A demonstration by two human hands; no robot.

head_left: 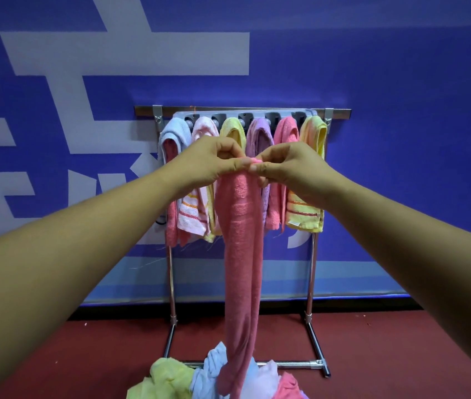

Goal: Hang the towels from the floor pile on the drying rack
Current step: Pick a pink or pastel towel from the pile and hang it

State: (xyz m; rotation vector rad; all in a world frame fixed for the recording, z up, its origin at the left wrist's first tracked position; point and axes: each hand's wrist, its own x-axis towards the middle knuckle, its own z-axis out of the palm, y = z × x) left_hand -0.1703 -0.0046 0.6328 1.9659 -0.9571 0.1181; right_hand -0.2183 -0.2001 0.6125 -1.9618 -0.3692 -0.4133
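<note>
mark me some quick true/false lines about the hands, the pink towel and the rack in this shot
1. The left hand and right hand both pinch the top of the pink towel. True.
2. The pink towel is already on the drying rack. False: it hangs from the hands in front of the rack, its lower end down at the floor pile.
3. A purple towel hangs on the rack. True.
4. The floor pile is used up. False: several towels lie in it.
5. The wall behind the rack is red. False: it is blue and white.
</note>
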